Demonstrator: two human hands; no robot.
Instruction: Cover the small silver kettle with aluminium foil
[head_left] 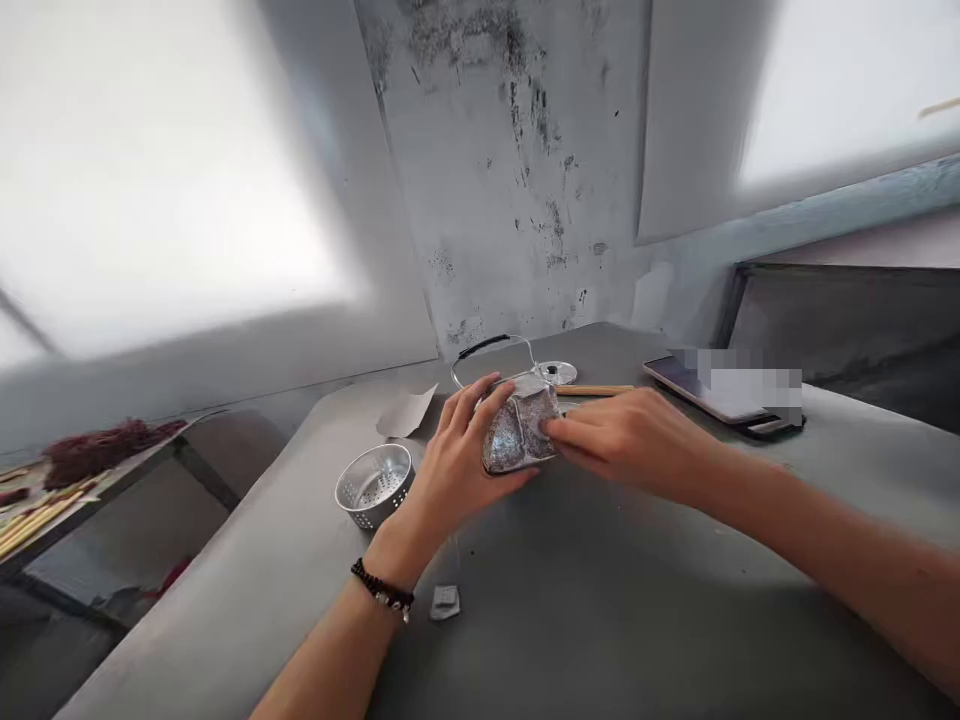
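On the counter [585,600], the strainer [375,486] and paper [406,412] lie left of the grip, a tag [445,602] before it, a lid [556,373] behind, the tablet [701,388] right.

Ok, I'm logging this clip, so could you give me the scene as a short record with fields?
left hand: around the left side of a silvery pouch
right hand: fingertips at the pouch's right side; grip unclear
left wrist: dark beaded bracelet
left of hands: metal strainer, upright
behind: curved handle, round lid
right: phone
near edge side: small pale tag
surface: grey table
unclear: the pouch's contents
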